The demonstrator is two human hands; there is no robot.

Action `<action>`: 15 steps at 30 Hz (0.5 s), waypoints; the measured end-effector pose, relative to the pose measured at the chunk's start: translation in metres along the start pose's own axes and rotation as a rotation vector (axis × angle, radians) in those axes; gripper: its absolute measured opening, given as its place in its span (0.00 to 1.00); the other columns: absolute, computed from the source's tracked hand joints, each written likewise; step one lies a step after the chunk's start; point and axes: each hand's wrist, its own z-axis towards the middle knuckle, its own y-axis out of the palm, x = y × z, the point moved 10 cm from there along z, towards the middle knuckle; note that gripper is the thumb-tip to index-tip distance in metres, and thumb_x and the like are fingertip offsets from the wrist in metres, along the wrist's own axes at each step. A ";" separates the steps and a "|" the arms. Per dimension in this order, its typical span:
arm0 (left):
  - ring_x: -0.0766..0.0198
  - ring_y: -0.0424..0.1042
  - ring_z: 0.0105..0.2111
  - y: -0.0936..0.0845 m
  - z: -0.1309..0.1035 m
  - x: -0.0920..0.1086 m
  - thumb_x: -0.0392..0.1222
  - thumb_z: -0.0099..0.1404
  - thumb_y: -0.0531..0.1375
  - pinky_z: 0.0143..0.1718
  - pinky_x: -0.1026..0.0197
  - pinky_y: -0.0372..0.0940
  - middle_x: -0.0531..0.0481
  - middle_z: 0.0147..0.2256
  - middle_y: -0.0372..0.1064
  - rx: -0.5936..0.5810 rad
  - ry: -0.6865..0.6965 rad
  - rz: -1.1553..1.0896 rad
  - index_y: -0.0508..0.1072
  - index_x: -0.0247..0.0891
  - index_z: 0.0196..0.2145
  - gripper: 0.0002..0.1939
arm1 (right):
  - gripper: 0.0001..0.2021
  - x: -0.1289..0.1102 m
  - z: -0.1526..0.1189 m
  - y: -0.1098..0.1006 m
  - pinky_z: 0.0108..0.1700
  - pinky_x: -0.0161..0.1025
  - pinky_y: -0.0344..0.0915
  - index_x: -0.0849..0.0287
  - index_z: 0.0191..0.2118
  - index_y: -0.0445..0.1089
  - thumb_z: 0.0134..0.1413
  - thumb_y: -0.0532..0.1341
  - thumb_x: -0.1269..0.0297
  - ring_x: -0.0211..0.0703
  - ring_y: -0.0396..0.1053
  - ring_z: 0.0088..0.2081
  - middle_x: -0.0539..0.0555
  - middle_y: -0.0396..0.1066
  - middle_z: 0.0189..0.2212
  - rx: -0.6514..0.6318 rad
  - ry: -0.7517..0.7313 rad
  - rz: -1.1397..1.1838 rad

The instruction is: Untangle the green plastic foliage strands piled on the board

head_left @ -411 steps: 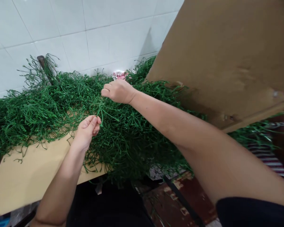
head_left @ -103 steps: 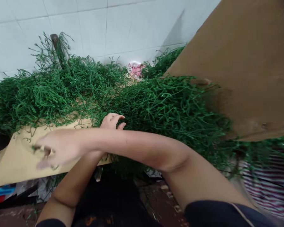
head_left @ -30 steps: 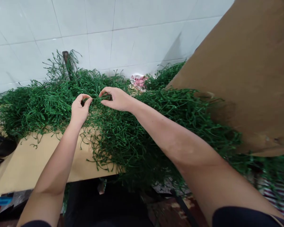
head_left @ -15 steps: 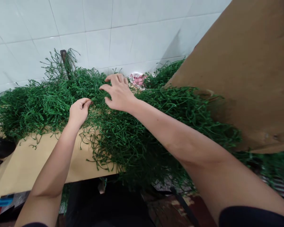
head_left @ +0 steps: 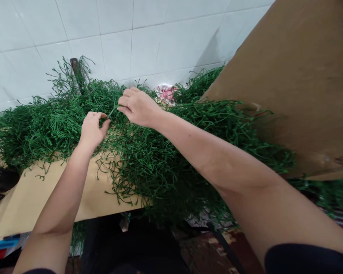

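Long heaps of thin green stems with small tips (head_left: 160, 160) lie across a tan board (head_left: 103, 198). Over the middle of the heap, my left hand (head_left: 94, 127) pinches one end of a short green stem (head_left: 113, 110) between thumb and fingers. Just to the right and slightly higher, my right hand (head_left: 135, 104) is closed at the stem's other end, its fingertips curled down. The stem spans the small gap between both hands. More green stems (head_left: 54, 121) spread to the left of my left hand.
A large brown sheet (head_left: 288, 87) leans at the right. White tiles (head_left: 160, 42) rise behind. A pink and white item (head_left: 167, 93) sits by the wall, and a dark upright piece (head_left: 77, 74) stands at the back left. A black object (head_left: 1, 177) is at the left edge.
My right hand has closed from spread fingers and now grips a stem. My left hand has shifted slightly up and left, its thumb a little further from the fingers.
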 end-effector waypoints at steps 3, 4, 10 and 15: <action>0.62 0.66 0.34 0.001 0.001 -0.002 0.42 0.59 0.56 0.40 0.59 0.61 0.48 0.33 0.69 -0.015 -0.054 -0.089 0.70 0.36 0.39 0.11 | 0.12 0.005 -0.001 -0.005 0.48 0.42 0.58 0.63 0.33 0.69 0.59 0.50 0.65 0.45 0.61 0.44 0.60 0.66 0.40 -0.008 0.019 0.047; 0.63 0.65 0.31 0.003 0.001 -0.002 0.43 0.60 0.56 0.38 0.60 0.61 0.49 0.30 0.68 -0.034 -0.060 -0.113 0.70 0.36 0.39 0.11 | 0.12 0.006 -0.002 -0.005 0.48 0.42 0.59 0.63 0.34 0.69 0.57 0.50 0.66 0.45 0.62 0.44 0.60 0.66 0.41 -0.020 0.032 0.057; 0.66 0.63 0.28 0.002 0.003 0.009 0.45 0.64 0.51 0.33 0.63 0.57 0.51 0.26 0.66 -0.012 -0.007 -0.208 0.70 0.36 0.32 0.12 | 0.15 -0.014 -0.002 0.008 0.47 0.45 0.57 0.62 0.44 0.67 0.49 0.52 0.74 0.50 0.62 0.47 0.60 0.67 0.44 -0.097 0.003 0.041; 0.67 0.60 0.24 0.002 0.004 0.011 0.48 0.64 0.52 0.28 0.64 0.58 0.53 0.24 0.62 -0.045 -0.023 -0.385 0.69 0.36 0.32 0.13 | 0.11 -0.021 0.006 0.012 0.41 0.40 0.56 0.62 0.34 0.66 0.59 0.48 0.66 0.42 0.62 0.36 0.58 0.67 0.34 -0.121 -0.013 0.167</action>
